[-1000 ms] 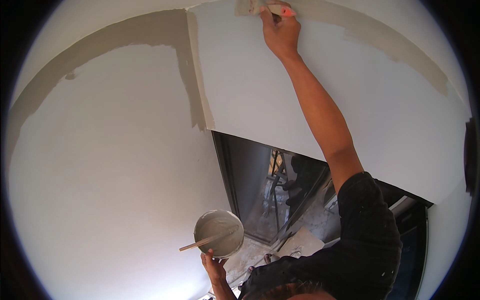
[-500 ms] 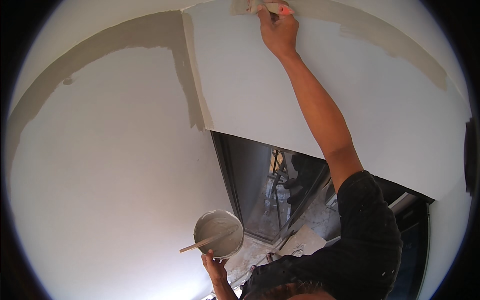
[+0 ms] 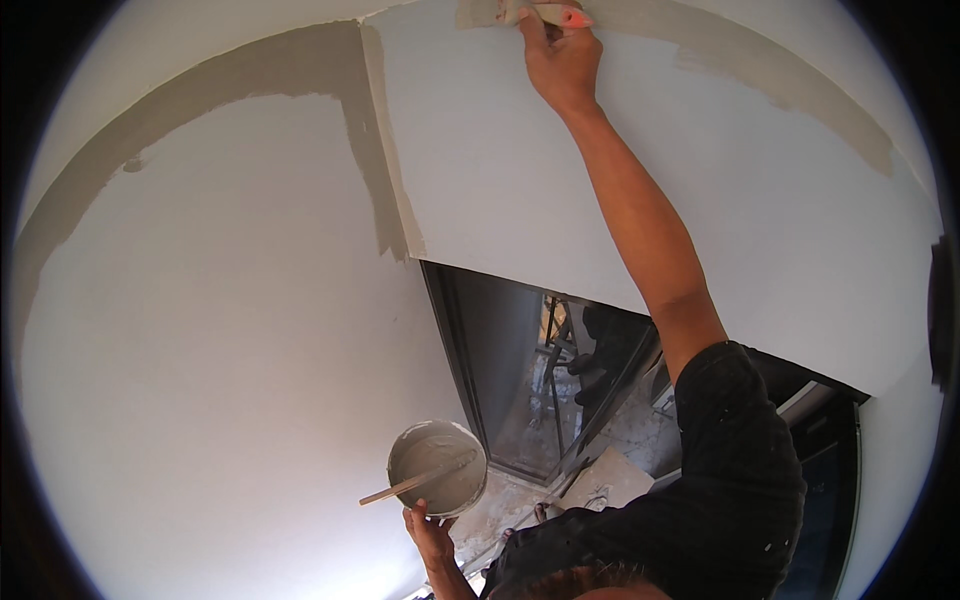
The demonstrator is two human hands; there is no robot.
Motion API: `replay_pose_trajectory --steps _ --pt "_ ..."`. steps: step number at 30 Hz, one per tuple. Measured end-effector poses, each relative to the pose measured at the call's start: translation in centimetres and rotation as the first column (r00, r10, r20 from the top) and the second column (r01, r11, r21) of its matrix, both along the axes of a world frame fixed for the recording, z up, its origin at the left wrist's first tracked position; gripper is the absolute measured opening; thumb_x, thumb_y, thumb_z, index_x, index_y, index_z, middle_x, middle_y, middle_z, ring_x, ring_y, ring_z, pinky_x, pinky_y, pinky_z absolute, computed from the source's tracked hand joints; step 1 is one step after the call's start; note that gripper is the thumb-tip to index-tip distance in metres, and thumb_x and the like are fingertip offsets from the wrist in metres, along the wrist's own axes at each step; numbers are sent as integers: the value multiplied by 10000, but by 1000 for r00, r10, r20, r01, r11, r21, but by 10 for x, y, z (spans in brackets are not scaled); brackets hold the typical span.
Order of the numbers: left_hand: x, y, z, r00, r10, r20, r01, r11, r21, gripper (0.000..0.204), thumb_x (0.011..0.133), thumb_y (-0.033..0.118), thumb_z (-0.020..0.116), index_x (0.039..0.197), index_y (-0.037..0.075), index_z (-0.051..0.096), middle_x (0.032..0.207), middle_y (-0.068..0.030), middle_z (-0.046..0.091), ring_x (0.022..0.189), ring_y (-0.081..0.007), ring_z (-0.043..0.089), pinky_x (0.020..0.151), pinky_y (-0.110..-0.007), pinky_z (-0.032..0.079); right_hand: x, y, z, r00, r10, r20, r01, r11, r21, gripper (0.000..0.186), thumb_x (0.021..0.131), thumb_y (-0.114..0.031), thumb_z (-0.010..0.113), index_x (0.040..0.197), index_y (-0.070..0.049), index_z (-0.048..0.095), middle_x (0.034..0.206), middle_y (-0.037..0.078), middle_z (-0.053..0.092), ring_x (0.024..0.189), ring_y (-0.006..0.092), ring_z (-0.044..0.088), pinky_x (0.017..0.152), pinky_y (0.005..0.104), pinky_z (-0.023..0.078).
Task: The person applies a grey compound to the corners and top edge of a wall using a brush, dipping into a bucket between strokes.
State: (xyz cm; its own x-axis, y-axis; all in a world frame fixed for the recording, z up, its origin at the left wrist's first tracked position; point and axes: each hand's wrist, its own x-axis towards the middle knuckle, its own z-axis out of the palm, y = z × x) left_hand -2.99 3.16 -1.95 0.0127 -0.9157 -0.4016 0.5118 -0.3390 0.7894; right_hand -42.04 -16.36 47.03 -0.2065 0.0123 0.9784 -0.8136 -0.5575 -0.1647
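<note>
High on the wall, my right hand (image 3: 563, 68) is closed around a paintbrush (image 3: 566, 17) with a red-ended handle. Its bristles rest against the wall at the top edge, within a grey-beige coated band (image 3: 640, 22). Low in the view, my left hand (image 3: 430, 535) holds up a round bucket (image 3: 392, 450) from its underside and near side. Thick grey coating (image 3: 430, 462) lies inside it, and a wooden stick (image 3: 385, 494) leans in the coating with its end sticking out over the rim. The fingers under the bucket are partly hidden.
A darker grey coated strip (image 3: 250, 65) runs along the left wall's top and down the corner. Below the right wall is a dark-framed glass opening (image 3: 540, 390) with reflections. A pale board (image 3: 605, 480) lies on the floor beneath me. A dark object (image 3: 940, 315) shows at the right rim.
My right hand and the brush have shifted very slightly to the right along the wall's top. The left hand and bucket have stayed in place.
</note>
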Motion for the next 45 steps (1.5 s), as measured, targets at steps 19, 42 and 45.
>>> replay_pose_trajectory --steps 19,42,45 --pt "1 -1 0 1000 -20 10 20 1000 -9 610 817 422 657 1305 122 450 1298 -148 521 1140 -389 562 810 -530 533 -7 2 1 1000 -5 -22 3 996 -90 126 941 -70 632 1041 4 616 861 75 699 768 116 638 674 265 496" --pt "2 -1 3 1000 -23 6 23 1000 -5 590 816 403 664 1278 104 453 1279 -168 523 1124 -399 571 814 -536 546 -12 8 1 1000 -16 11 17 996 -85 178 948 -81 633 1100 9 608 891 83 697 785 126 633 691 275 496" --pt "2 -1 6 1000 -25 13 25 1000 -8 597 813 405 667 1278 98 452 1275 -170 524 1121 -399 572 812 -534 548 -13 8 0 1000 -14 10 15 997 -82 180 950 -72 627 1111 6 608 886 73 692 779 118 621 687 270 491"
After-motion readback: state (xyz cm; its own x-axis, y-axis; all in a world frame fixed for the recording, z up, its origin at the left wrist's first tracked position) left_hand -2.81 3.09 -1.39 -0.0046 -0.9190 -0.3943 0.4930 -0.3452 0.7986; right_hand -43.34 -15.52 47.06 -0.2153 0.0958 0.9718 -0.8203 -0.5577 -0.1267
